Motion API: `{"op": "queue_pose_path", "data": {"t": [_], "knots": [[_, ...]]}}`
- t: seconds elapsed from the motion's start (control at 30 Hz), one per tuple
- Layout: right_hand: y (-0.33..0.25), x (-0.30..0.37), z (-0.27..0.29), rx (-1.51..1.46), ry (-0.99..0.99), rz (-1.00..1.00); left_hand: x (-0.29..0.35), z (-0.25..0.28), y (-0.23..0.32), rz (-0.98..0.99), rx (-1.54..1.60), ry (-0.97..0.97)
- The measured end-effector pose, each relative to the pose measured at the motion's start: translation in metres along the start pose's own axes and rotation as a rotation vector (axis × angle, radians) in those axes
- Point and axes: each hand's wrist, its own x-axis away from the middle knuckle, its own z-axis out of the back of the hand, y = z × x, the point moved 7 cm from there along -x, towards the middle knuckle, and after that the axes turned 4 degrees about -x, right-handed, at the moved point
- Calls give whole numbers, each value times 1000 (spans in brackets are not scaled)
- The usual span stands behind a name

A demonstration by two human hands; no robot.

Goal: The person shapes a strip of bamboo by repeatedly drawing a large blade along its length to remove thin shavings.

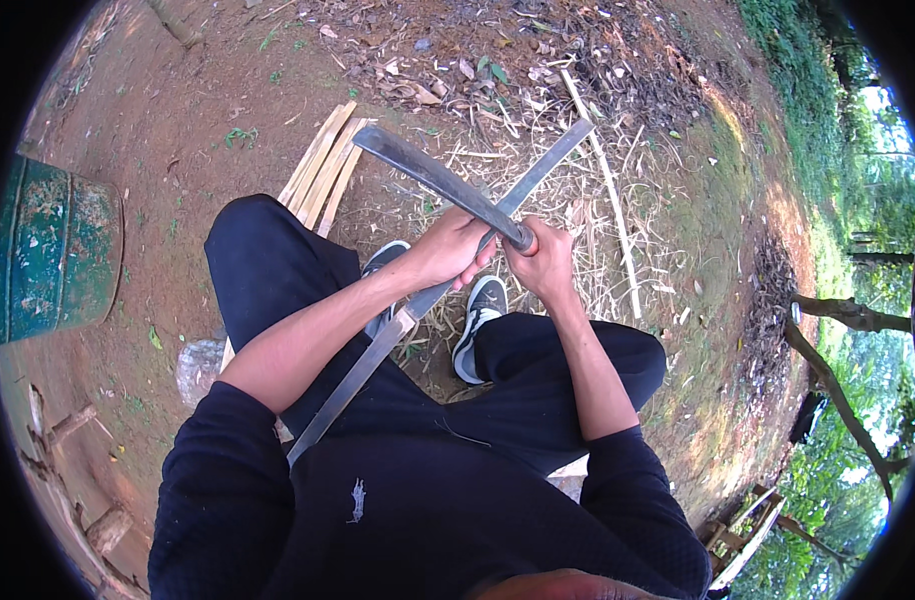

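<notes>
Strip clasped in curled left hand, crossing under knife gripped in tightly closed right hand; pale slats left of strip.

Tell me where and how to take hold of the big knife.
Best taken by the narrow near end of the big knife, where the right grip already closes, coming from the person's near right side. The blade slants away to the far left, so that approach likely keeps clear of it and of the long strip crossing it.
</notes>
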Motion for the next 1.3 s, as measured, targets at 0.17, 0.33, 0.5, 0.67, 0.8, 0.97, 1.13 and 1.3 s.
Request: {"op": "queue_pose_path", "data": {"t": [0.17,0.33,0.5,0.67,0.8,0.97,1.13,1.3], "knots": [[-4,1,-2,14,10,26,1,1,-2,42,-49,7],[4,6,-6,173,58,133,-3,-1,-10,38,-123,10],[10,4,-7,221,140,231,-1,-2,-8,53,-173,5],[117,-14,46,443,257,-389,12,-3,-5,4,-145,-21],[166,0,110,365,431,-814,11,-19,4,-41,-91,-91],[147,7,97,117,587,-663,-12,2,0,-7,-8,-22],[87,-18,80,-3,353,-335,-8,-4,5,-2,-66,-32],[62,-21,61,205,151,-106,-2,-8,7,17,-156,-52]]}}
